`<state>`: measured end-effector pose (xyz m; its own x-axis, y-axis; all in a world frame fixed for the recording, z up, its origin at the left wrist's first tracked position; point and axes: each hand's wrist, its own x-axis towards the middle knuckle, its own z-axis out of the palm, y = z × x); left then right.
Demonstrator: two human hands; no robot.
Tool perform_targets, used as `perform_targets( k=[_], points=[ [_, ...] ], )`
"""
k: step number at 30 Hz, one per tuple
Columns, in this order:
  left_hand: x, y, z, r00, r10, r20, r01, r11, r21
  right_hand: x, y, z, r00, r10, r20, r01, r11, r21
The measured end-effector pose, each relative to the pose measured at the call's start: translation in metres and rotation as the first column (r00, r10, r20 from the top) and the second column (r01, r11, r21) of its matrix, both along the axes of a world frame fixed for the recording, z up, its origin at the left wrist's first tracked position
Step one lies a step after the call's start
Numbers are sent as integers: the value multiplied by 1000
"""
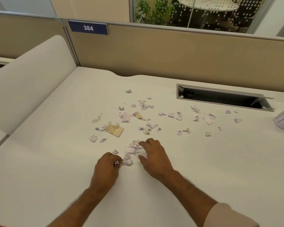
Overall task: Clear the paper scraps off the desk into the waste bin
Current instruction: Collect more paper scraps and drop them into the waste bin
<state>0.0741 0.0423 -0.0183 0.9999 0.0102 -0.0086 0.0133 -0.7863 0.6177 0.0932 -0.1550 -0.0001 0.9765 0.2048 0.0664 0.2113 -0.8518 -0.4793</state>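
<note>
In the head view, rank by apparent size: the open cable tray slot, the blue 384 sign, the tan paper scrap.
1. cable tray slot
2. 384 sign, though it sits farther away
3. tan paper scrap

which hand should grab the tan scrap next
Left, probably. The tan scrap lies up and left of both hands, nearer the left hand, though that hand already pinches a small scrap. The right hand is busy at the white pile.
</note>
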Motion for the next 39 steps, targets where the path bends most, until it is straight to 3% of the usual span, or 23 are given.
perform_targets(
  k=[3,8,11,13,16,19,21,24,26,28,30,32,34,36,39],
  points=[
    [2,3,2,999,43,17,-42,999,-28,8,20,4,992,109,-62,-104,992,76],
    [8,12,8,987,159,-11,-159,977,-141,14,40,-4,966,196,-166,-215,971,-102],
    [14,16,11,958,211,-192,-265,910,-320,5,41,-10,961,258,-104,-269,956,-113],
    [20,17,15,914,189,-359,-365,770,-524,0,36,-16,962,261,-81,-268,958,-98],
    [30,15,19,858,123,-498,-464,600,-652,-2,23,-16,980,195,-48,-192,979,71],
    [37,10,22,826,92,-555,-514,526,-677,-1,8,-6,998,-38,-41,50,930,364],
    [39,5,22,825,134,-548,-514,579,-633,0,-3,1,974,-194,-119,227,820,525],
    [42,-8,16,897,209,-388,-389,791,-473,3,-18,8,907,-256,-335,420,619,663],
    [37,-16,9,975,160,-154,-186,968,-169,3,-26,10,881,-245,-405,472,519,713],
    [29,-24,-2,1000,30,-2,-29,987,155,3,-30,11,876,-242,-418,482,479,734],
    [23,-31,-13,998,-61,19,52,946,321,2,-30,9,879,-257,-401,476,511,716],
    [20,-37,-20,985,-159,68,121,916,383,2,-27,6,894,-279,-349,446,620,645],
    [19,-39,-24,955,-250,158,181,918,352,1,-21,3,930,-268,-251,363,774,519],
    [19,-39,-25,933,-290,215,214,924,318,0,-11,-2,973,-149,-179,205,911,358],
    [19,-39,-27,936,-287,205,230,937,263,-6,1,-16,986,60,-154,-50,997,67]
  ],
)
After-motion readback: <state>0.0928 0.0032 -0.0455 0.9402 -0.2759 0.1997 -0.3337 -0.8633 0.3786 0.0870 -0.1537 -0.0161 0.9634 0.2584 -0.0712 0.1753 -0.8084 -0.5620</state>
